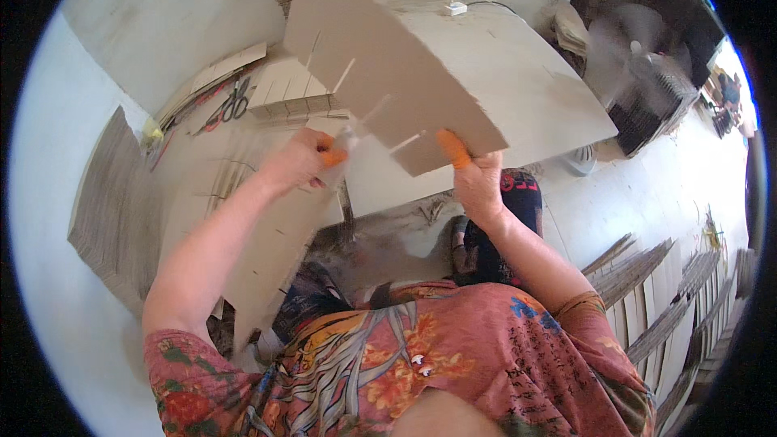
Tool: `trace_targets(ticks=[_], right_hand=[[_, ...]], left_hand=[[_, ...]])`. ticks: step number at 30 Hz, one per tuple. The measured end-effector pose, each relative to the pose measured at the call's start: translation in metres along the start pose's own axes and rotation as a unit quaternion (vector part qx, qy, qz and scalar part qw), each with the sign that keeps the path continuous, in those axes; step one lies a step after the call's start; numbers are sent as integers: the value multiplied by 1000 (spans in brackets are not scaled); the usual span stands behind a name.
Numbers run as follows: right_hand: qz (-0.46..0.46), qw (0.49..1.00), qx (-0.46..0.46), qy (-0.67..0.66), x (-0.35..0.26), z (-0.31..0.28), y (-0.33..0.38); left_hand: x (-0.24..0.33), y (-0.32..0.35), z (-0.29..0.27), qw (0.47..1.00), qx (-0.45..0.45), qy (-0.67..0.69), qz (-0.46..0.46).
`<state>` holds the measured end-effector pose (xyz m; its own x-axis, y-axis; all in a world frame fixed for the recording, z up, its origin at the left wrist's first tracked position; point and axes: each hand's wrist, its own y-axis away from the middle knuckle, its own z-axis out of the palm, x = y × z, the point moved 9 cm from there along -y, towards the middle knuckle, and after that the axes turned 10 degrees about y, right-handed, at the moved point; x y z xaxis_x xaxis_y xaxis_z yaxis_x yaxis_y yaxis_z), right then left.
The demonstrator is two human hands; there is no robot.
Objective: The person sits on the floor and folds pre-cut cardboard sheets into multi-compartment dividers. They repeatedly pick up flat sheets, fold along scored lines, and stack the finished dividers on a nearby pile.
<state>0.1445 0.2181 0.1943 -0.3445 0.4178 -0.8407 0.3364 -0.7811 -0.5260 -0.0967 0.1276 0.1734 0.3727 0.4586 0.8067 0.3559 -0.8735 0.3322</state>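
Observation:
A large slotted cardboard sheet point(388, 73) hangs tilted above the table, with several narrow slots along its lower left edge. My right hand point(479, 178) grips its lower right corner, the orange-covered thumb lying on the face. To the left, my left hand point(295, 163) is closed in a pinch near the slotted edge, an orange cover on one fingertip. Something pale and blurred shows at its fingertips, too smeared to name. Below that hand lies another cardboard piece point(271, 263), reaching over the table's near edge.
Black-handled scissors point(235, 101) and a slotted cardboard stack point(295, 93) lie at the back left. A white plug block point(455, 8) sits on the table point(518, 73). At the right stand a fan point(639, 57) and cardboard bundles point(655, 307). Another stack point(117, 210) leans left.

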Motion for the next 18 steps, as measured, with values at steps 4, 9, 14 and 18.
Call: trace_targets(ticks=[4, 9, 14, 18], right_hand=[[58, 991, -81, 91, 17, 4, -2], [105, 985, -82, 111, 50, -10, 5], [135, 900, -206, 359, 82, -4, 34], [-31, 945, -100, 310, 24, -14, 22]], left_hand=[[30, 17, 53, 994, -91, 42, 43], [46, 23, 78, 986, -110, 109, 64], [15, 7, 85, 961, -168, 215, 51], [-33, -17, 39, 967, 81, -97, 220]])
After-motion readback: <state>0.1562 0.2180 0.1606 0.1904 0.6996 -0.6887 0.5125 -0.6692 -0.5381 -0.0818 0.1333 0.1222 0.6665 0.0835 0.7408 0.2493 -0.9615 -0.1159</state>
